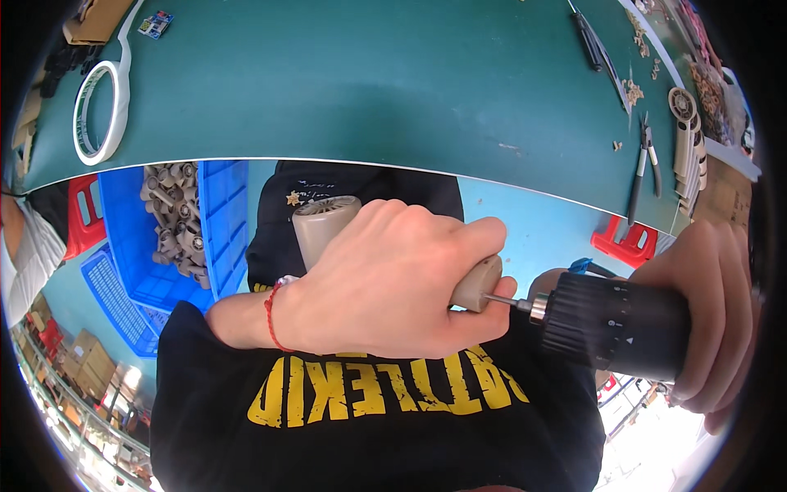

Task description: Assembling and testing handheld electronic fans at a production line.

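The taupe plastic device (pixel 322 234) has a smooth barrel with a round, dark-slotted grille on its end; its blunt handle end (pixel 475 287) shows beyond the fist, and the middle is hidden. It is held above the lap, before the near edge of the green-topped table (pixel 328 82). The left hand (pixel 385 283) is closed firmly around it. The right hand (pixel 721 320) wraps the rear of a black cylindrical power screwdriver (pixel 619 324), its thin metal bit (pixel 507 301) meeting the handle end. Leftward, a blue plastic crate (pixel 224 221) contains similarly coloured plastic parts (pixel 176 217). Slim pliers (pixel 639 172) lie at the table's right.
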Available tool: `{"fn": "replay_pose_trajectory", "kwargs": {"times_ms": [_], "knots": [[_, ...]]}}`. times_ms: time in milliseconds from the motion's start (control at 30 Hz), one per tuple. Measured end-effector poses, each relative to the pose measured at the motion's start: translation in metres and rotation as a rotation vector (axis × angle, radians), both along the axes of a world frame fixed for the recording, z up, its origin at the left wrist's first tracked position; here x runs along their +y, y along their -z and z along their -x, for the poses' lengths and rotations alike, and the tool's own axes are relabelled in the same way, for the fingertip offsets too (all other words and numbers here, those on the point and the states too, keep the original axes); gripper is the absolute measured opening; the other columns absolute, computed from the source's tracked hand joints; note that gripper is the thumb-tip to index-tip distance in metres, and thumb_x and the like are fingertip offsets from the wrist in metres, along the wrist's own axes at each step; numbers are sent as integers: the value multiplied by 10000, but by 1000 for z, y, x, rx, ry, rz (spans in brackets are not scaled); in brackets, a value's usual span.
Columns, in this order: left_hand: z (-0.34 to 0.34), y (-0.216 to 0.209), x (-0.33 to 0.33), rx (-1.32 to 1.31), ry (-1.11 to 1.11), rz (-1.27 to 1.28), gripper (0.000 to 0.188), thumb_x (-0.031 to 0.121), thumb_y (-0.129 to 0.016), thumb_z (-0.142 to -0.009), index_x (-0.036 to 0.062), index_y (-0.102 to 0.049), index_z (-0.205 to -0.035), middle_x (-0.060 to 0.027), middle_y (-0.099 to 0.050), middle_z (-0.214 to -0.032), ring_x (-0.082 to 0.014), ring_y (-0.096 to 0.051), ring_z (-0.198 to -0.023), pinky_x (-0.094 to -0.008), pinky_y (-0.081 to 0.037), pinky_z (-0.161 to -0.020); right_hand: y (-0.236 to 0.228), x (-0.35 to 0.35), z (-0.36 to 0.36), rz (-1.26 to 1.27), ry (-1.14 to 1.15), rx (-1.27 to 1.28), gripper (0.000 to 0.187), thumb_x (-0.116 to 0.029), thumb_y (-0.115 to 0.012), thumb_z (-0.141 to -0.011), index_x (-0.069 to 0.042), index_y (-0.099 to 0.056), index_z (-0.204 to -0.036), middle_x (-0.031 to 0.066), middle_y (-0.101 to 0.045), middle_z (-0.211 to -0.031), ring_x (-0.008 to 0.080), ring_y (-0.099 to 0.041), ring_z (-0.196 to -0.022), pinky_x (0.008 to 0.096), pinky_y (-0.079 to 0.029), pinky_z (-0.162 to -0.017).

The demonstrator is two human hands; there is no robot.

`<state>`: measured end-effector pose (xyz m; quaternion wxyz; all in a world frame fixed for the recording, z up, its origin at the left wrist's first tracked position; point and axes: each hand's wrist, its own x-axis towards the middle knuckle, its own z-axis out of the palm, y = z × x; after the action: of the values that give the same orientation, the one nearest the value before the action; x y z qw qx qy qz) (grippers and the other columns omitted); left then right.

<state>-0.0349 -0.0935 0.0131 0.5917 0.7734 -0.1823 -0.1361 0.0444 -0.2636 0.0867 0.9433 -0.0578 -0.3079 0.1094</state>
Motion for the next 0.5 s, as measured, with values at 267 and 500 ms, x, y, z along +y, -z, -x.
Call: {"fn": "replay_pose_trajectory", "kwargs": {"times_ms": [267, 500], "knots": [[-1, 2, -4, 31, 4, 25, 245, 216, -658, -710, 37, -498, -662, -106, -542, -509, -306, -510, -425, -371, -418, -432, 2, -6, 0, 126, -23, 35, 91, 6, -720, -687, -45, -645, -695, 85, -642, -632, 178, -628, -536, 279, -565, -574], [0, 4, -6, 28, -12, 27, 250, 221, -671, -703, 43, -499, -665, -110, -539, -504, -307, -518, -427, -370, -419, -428, 2, -21, 1, 232, -48, 72, 88, -7, -721, -697, -45, -641, -705, 86, -643, -640, 180, -629, -540, 285, -563, -574]]}}
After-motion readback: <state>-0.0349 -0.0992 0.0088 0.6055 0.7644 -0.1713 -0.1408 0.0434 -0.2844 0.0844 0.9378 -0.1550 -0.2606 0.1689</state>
